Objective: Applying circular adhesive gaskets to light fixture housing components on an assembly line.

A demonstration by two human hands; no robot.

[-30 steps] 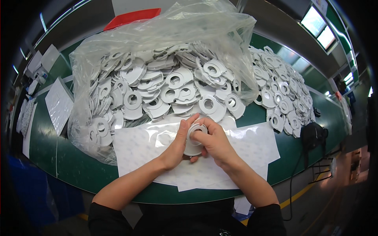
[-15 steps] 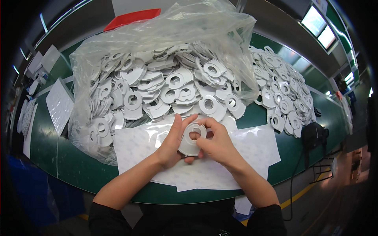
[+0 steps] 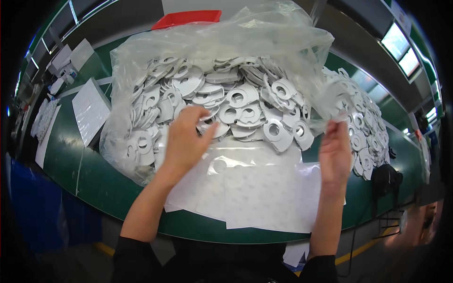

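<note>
My left hand (image 3: 185, 144) reaches over the front of a heap of white plastic ring-shaped parts (image 3: 242, 95), thumb and forefinger apart with nothing held between them. These flat parts have a round hole and lie inside a clear plastic bag (image 3: 264, 33). At the bag's right edge, my right hand (image 3: 335, 153) is raised with its fingertips drawn together. A pale blur by those fingertips hides what they hold, if anything. Beyond that hand lies a second heap of similar parts (image 3: 363, 125), outside the bag.
White sheets (image 3: 269, 198) cover the front of the green table (image 3: 113, 184). A red tray (image 3: 186, 19) stands behind the bag. White flat panels (image 3: 91, 111) lean at the left. A black bag-like object (image 3: 386, 179) hangs by the right edge.
Both hands were together over the sheets, holding one ring-shaped part. They have separated: the left moved up to the bagged heap, the right toward the right-hand heap. The view has shifted slightly.
</note>
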